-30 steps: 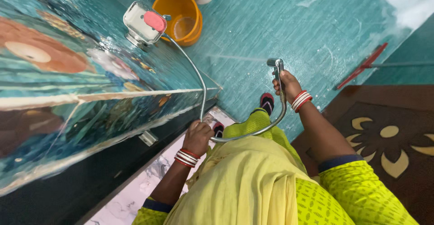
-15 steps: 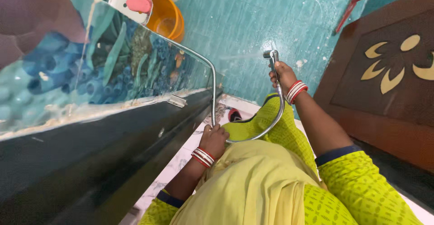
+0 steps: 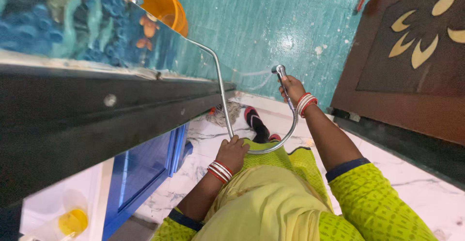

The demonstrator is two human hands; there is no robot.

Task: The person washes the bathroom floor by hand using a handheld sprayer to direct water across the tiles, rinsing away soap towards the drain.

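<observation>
My right hand grips a chrome hand-held sprayer, its head pointed at the wet teal floor. My left hand is closed on the metal hose, which loops from the sprayer down past my yellow-green clothing and rises along the tiled wall. Both wrists wear red and white bangles. One foot in a red and black sandal stands on the white marble step.
An orange bucket sits on the teal floor at the top. A brown door with yellow leaf shapes fills the right. A black ledge and a blue cabinet run along the left.
The view has swung down and left, showing more of the black ledge and blue cabinet. Both hands keep their hold on sprayer and hose; the pink soap dish has left the view.
</observation>
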